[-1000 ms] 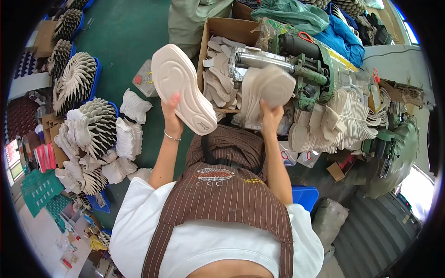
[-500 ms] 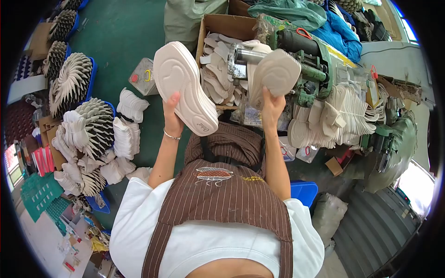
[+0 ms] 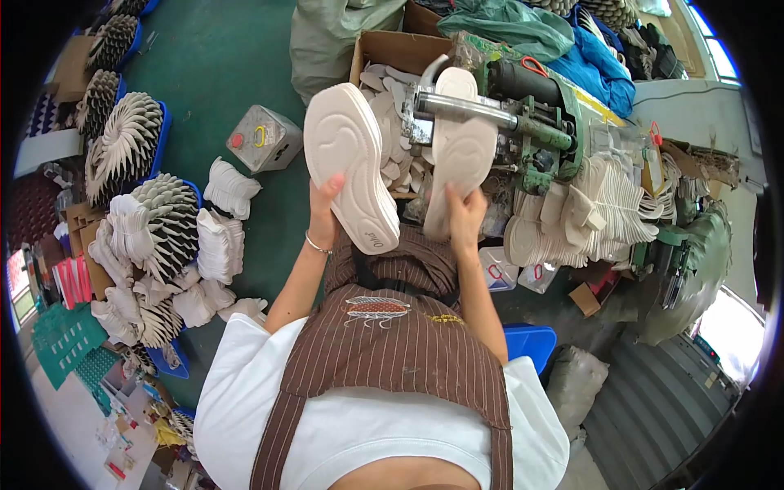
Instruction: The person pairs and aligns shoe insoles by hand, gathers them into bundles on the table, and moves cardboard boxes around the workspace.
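Observation:
My left hand (image 3: 324, 208) grips a stack of pale insoles (image 3: 347, 155), thumb on the top face, with dark lettering at the heel end. My right hand (image 3: 465, 216) is closed on the lower part of another pale insole (image 3: 464, 155), just below the machine's metal roller (image 3: 465, 110). One more pale insole piece (image 3: 456, 82) shows behind the roller. How many layers the right hand holds cannot be made out. The green machine (image 3: 535, 155) stands to the right of the roller.
Behind the left-hand stack is a cardboard box (image 3: 392, 47) of loose insole pieces. Bundled insoles (image 3: 600, 208) lie right of the machine. A metal can (image 3: 265, 139) stands on the green floor at left, near blue trays (image 3: 167, 135) of fanned insoles. A blue bin (image 3: 531, 347) is at lower right.
The left-hand stack has moved right, towards the box. My right hand has come down and slightly left, bringing its insole lower, in front of the roller.

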Tool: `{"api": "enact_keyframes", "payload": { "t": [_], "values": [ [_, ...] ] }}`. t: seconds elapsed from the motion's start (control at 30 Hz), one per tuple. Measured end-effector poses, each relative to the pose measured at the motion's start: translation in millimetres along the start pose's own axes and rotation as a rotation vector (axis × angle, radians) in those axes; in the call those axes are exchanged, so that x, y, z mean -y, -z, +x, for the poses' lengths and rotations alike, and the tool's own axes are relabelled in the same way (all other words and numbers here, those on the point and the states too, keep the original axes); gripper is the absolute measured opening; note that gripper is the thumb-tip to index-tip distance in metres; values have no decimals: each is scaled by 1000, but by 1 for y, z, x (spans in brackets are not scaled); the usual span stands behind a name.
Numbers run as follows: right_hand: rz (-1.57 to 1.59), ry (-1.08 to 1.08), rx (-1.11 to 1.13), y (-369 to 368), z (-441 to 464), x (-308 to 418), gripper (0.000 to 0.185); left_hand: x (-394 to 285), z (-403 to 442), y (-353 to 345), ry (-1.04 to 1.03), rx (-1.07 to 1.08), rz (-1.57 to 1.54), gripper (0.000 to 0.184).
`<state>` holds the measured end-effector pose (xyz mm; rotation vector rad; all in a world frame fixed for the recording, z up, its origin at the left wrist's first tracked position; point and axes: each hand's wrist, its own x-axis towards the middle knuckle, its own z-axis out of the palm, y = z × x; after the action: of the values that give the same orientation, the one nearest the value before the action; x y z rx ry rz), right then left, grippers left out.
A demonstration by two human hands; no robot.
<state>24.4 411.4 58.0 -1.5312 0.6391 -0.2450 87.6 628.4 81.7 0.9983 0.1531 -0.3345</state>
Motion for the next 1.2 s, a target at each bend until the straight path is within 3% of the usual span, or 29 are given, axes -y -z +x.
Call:
{"api": "enact_keyframes", "payload": {
  "t": [0.03, 0.13, 0.3, 0.37, 0.47, 0.53, 0.6, 0.67, 0.73, 0.8, 0.87, 0.97, 1.03, 1.2],
  "values": [
    [221, -147, 76, -2, -10, -5, 21, 0, 1, -3, -9, -4, -2, 63],
    [270, -296, 43, 1, 7, -15, 21, 0, -4, -14, 51, 7, -20, 63],
    [250, -247, 165, -14, 34, 58, 24, -3, -1, -36, -53, 33, 166, 60],
    [174, -255, 365, -23, 10, 81, 24, -1, 2, -47, -119, 12, 255, 59],
    [-425, 337, 270, -42, -21, 104, 61, 10, 2, -49, -129, -64, 310, 70],
    [-435, 344, 243, -43, -17, 96, 63, 16, 6, -36, -174, -8, 329, 76],
    [-451, 350, 214, -37, -13, 94, 66, 11, 6, -36, -112, 167, 75, 81],
    [-287, 148, 248, -29, -11, 96, 59, 4, 5, -38, -91, 154, 128, 87],
    [-291, 118, 262, -25, -12, 98, 54, 1, 5, -41, -80, 140, 204, 94],
    [-19, 88, 249, -23, -12, 96, 50, -1, 5, -41, -83, 135, 217, 95],
    [57, 96, 240, -24, -14, 92, 48, 3, 5, -39, -84, 128, 231, 96],
    [210, 88, 200, -29, -20, 93, 46, 12, 8, -34, -173, 82, 192, 91],
    [283, 71, 167, -28, -24, 93, 46, 8, 8, -34, 119, 124, -66, 83],
    [304, 122, 97, -15, -34, 69, 53, 14, 7, -29, 70, 130, -56, 74]
  ]
}}
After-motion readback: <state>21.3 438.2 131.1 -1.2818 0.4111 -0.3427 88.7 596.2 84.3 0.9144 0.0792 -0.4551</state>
